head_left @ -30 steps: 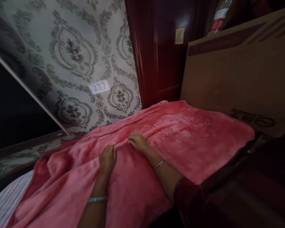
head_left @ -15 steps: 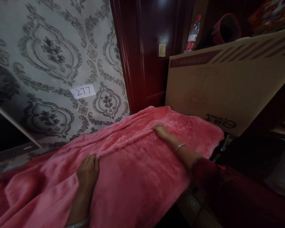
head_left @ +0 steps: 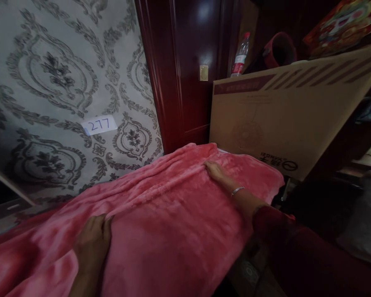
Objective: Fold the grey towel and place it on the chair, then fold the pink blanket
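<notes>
Left hand [head_left: 92, 243] lies flat and open on the pink blanket [head_left: 173, 222], palm down, fingertips at a raised fold that crosses the cloth. That fold marks the blanket's long axis: it runs from beside this hand, at the near left, up and away to the far right, where the blanket's far end points at the cardboard box [head_left: 290, 119]. Farther along the same fold, the right hand [head_left: 214, 170] rests on the blanket with fingers stretched out flat, gripping nothing, a thin bangle [head_left: 237, 190] on its wrist. Compared with half a second ago, the two hands lie farther apart along the fold, the left one having slid nearer the viewer. Beyond the blanket, one paper label [head_left: 99, 125] reading 277 sticks to the patterned wall, and one plastic bottle [head_left: 239, 55] stands behind the box. Counted: one blanket, two hands, one box.
</notes>
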The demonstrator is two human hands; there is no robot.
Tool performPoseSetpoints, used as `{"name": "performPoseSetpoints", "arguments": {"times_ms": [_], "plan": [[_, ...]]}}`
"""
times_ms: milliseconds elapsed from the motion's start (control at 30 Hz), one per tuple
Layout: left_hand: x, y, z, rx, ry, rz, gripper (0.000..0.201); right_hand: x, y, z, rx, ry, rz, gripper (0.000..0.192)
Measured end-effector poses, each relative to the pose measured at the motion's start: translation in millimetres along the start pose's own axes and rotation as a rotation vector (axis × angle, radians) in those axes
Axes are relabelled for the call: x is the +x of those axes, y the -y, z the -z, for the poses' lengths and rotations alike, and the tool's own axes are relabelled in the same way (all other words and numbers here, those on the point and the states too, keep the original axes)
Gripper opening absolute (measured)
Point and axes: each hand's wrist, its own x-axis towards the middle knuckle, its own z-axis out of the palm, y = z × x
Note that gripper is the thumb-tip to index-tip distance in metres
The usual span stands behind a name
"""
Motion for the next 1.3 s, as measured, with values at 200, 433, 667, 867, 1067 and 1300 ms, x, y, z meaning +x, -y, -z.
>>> {"name": "performPoseSetpoints", "arguments": {"times_ms": [200,433,667,867,1067,1300], "plan": [[1,1,3.4,-0.082,0.07,0.115,0.031,-13,-5,32,-0.073,-0.036,0.009,0.022],[14,-9,36.6,-0.078,0.097,0.13,0.038,-28,7,83,-0.099,-0.075,0.07,0.02],[7,-2,110.2,-0.022,0.125,-0.007,0.04,-74,14,116,-0.06,-0.123,0.155,0.023],[-57,9,163.4,0.0,0.2,-0.211,0.036,-170,6,100,-0.019,-0.123,0.216,0.027],[-99,-3,191.8,-0.113,0.316,-0.292,0.024,-225,-6,85,-0.03,-0.058,0.217,0.031],[-112,15,190.0,-0.129,0.404,-0.242,0.024,-212,-16,77,-0.071,-0.088,0.252,0.037]]}}
